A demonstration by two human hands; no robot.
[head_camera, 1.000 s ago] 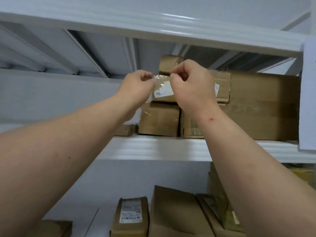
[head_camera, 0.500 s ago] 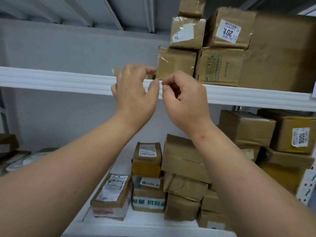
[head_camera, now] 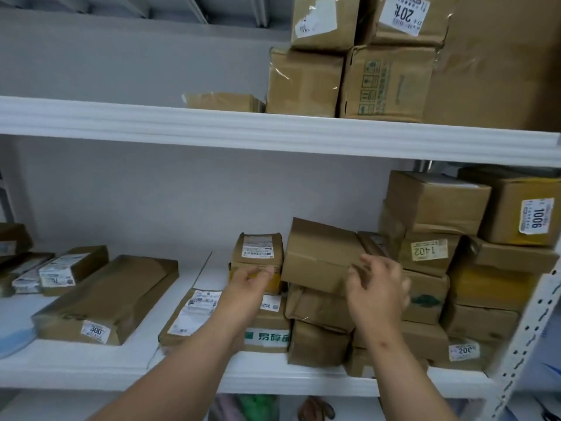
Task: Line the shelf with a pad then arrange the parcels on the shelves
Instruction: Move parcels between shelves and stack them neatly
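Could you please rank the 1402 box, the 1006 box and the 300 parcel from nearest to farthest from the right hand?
1. 1402 box, just right of the right hand.
2. 1006 box, farther right and higher.
3. 300 parcel, far left on the same shelf.

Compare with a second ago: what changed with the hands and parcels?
Both hands dropped from the taped parcel on the upper shelf to the middle shelf. Left hand and right hand now reach for the parcels there, gripping nothing. The upper stack stayed put.
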